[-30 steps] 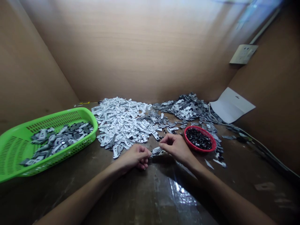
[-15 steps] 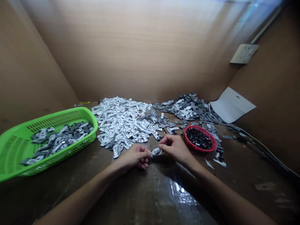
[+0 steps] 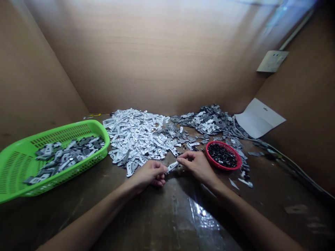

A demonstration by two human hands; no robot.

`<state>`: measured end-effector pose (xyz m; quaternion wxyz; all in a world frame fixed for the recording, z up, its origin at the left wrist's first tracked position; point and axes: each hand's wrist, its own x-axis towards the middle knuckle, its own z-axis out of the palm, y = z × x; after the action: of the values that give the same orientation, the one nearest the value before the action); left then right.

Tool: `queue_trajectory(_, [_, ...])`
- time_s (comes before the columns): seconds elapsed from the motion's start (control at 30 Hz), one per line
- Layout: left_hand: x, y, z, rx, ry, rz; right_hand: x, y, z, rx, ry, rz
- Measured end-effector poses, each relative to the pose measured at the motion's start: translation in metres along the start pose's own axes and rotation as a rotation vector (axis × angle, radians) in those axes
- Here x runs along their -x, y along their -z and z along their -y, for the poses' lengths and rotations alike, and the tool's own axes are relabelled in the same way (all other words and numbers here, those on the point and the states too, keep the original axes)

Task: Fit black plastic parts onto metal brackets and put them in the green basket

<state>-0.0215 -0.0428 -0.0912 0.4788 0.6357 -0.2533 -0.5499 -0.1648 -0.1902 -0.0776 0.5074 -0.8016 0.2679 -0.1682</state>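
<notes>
Between my hands, just above the dark table, is a small pale metal piece (image 3: 172, 167), narrow with dark spots on it. My left hand (image 3: 153, 173) pinches its left end between thumb and forefinger. The fingertips of my right hand (image 3: 194, 164) are closed at its right end; whether a smaller part is also in them I cannot make out. Beyond my left hand spreads a pile of white metal pieces (image 3: 137, 137). Close to the right hand stands a red basket (image 3: 239, 161) of small shiny black parts (image 3: 222, 155).
A green basket (image 3: 101, 126) at left holds grey and white pieces (image 3: 69, 157). A heap of grey pieces (image 3: 213, 118) lies at the back right, by a white card (image 3: 259, 118) and a cable (image 3: 282, 157). Wooden panels (image 3: 157, 59) enclose the table, with a wall socket (image 3: 273, 61).
The pale piece shows more fully between the fingers and is slightly turned. My right hand has shifted a little; both hands stay in nearly the same place.
</notes>
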Motion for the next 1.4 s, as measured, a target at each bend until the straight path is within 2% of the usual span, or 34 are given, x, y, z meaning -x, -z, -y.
queue_trajectory(0.1, [0.0,0.0,0.0,0.012,-0.021,0.001,-0.003,0.001,-0.004,-0.027,-0.016,-0.01])
queue_trajectory(0.23, [-0.001,0.001,0.001,-0.023,-0.106,0.001,-0.004,0.001,-0.007,-0.184,-0.075,0.033])
queue_trajectory(0.4, [-0.003,0.004,0.001,-0.1,-0.188,0.016,-0.003,0.004,-0.007,-0.353,-0.298,0.243])
queue_trajectory(0.5, [-0.002,0.004,0.001,-0.136,-0.208,0.011,-0.004,0.009,-0.009,-0.375,-0.318,0.379])
queue_trajectory(0.57, [-0.001,0.003,-0.001,-0.149,-0.216,0.012,-0.005,0.009,-0.012,-0.39,-0.283,0.421])
queue_trajectory(0.63, [0.0,0.002,-0.001,-0.16,-0.218,0.009,-0.004,0.007,-0.014,-0.373,-0.227,0.391])
queue_trajectory(0.77, [-0.004,0.003,0.002,-0.185,-0.225,-0.01,-0.002,-0.007,-0.017,-0.272,-0.062,0.194])
queue_trajectory(0.87, [-0.009,0.005,0.007,-0.225,-0.237,-0.042,-0.002,-0.016,-0.017,-0.181,0.004,0.08])
queue_trajectory(0.97, [-0.009,0.004,0.008,-0.261,-0.294,-0.132,-0.002,-0.02,-0.014,-0.14,0.058,0.078])
queue_trajectory(1.07, [-0.003,0.0,0.002,-0.314,-0.363,-0.094,0.0,-0.02,-0.01,-0.133,0.113,0.111])
queue_trajectory(1.13, [0.003,-0.002,-0.006,-0.429,-0.429,-0.079,0.001,-0.018,-0.006,-0.096,0.128,0.079])
queue_trajectory(1.2, [0.012,-0.001,-0.018,-0.594,-0.532,-0.189,0.002,-0.014,-0.001,-0.044,0.173,-0.012])
queue_trajectory(1.3, [0.033,0.014,-0.043,-0.809,-0.669,-0.509,0.002,0.0,0.007,0.03,0.289,-0.161])
queue_trajectory(1.37, [0.054,0.038,-0.061,-0.907,-0.703,-0.816,0.0,0.015,0.011,0.076,0.358,-0.273])
queue_trajectory(1.4, [0.067,0.055,-0.069,-0.974,-0.669,-1.009,-0.001,0.024,0.012,0.093,0.382,-0.34])
